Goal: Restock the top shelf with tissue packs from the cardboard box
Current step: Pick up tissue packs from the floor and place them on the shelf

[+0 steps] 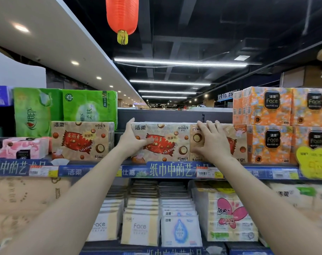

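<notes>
A tan tissue pack (167, 142) with a red candy picture stands on the top shelf (138, 162) in the middle. My left hand (133, 139) grips its left edge, thumb across the front. My right hand (211, 140) lies with straight fingers against the front of a second tan pack (237, 142) that touches the first on its right. A third pack of the same print (82, 140) stands further left, with a gap between. The cardboard box is out of sight.
Orange Face tissue packs (270, 126) are stacked two high right of the tan packs. Green packs (64, 109) and a pink pack (24, 147) stand at the left. The shelf below holds several white and yellow packs (140, 225). A red lantern (122, 15) hangs overhead.
</notes>
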Available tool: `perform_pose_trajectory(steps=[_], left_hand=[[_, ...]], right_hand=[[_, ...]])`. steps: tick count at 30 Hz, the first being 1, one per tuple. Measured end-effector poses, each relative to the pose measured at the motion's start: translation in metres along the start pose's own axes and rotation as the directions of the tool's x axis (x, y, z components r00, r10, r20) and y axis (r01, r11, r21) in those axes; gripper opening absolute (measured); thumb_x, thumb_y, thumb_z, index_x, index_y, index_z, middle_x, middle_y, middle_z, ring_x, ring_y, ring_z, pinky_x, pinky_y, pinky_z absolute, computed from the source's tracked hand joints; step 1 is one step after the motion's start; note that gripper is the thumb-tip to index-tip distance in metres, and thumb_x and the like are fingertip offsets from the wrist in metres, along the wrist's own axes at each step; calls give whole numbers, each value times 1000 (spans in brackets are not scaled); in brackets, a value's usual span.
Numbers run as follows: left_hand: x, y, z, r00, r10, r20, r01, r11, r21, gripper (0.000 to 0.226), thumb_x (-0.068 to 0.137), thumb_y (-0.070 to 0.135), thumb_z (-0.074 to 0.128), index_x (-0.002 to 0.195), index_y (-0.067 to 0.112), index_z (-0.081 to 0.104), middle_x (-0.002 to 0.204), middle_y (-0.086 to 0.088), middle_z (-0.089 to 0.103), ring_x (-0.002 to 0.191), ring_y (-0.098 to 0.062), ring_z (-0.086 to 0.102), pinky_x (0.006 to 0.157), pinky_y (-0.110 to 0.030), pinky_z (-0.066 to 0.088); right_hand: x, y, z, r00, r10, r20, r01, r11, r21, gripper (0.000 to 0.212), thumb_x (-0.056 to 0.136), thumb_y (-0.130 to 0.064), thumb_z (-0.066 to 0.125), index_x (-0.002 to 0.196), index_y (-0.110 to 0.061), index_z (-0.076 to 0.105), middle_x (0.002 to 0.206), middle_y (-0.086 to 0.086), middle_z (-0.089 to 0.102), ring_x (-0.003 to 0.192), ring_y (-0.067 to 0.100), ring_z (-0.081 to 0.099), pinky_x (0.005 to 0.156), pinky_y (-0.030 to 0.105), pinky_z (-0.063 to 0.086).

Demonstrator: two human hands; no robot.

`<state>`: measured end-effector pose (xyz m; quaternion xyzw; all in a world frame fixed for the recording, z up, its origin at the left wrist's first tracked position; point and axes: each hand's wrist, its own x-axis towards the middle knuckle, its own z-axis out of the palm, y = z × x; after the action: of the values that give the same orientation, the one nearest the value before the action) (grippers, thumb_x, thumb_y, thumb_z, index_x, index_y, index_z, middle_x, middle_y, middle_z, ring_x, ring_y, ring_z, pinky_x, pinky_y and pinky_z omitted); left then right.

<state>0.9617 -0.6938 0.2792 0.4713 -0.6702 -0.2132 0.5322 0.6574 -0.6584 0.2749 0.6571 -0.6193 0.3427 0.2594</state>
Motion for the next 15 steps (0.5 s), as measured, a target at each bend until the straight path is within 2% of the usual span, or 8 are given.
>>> perform_pose_trajectory(steps=[4,6,9,11,13,15], left_hand=[[-4,1,3,1000,18,-20,-19,1000,-18,127,73,36,94,165,28,7,156,-5,48,137,-25,52,116,-48,42],[-7,0,1,1000,12,4,-12,998,-57,128,73,43,92,165,31,5,161,-4,43,141,-26,48,117,-49,41],[-7,4,-9,998,-62,10,63,986,-155,112,85,63,74,167,27,7,167,-4,31,150,-27,36,120,-46,33],[0,10,-21,990,-138,-15,130,963,-235,98,90,74,56,165,19,22,164,-7,38,149,-29,37,121,-47,27],[5,16,-31,983,-180,43,184,934,-306,89,93,78,41,159,18,36,153,-7,51,144,-28,43,124,-50,25],[12,18,-37,974,-208,95,228,917,-327,83,99,74,31,155,13,41,147,-10,56,143,-29,45,125,-51,22]], right_hand=[[4,-3,1,1000,0,15,0,999,-38,105,72,-58,83,157,-29,27,161,6,34,153,36,15,123,54,24],[6,-6,-3,998,20,65,-17,999,-49,105,74,-57,81,158,-29,23,164,8,28,154,38,11,123,57,22],[9,-12,-13,990,52,131,-50,999,-18,107,80,-58,74,161,-35,8,171,9,3,156,37,-10,124,62,0],[10,-20,-16,995,12,96,-9,999,-33,104,83,-62,68,161,-39,4,171,7,-10,155,33,-21,120,64,-11],[11,-29,-16,996,-15,89,13,1000,15,102,83,-67,66,160,-44,3,171,6,-10,156,34,-16,120,63,-8],[14,-37,-14,991,-3,135,-8,997,77,103,82,-69,67,159,-49,2,172,5,-5,156,39,-5,124,61,3]])
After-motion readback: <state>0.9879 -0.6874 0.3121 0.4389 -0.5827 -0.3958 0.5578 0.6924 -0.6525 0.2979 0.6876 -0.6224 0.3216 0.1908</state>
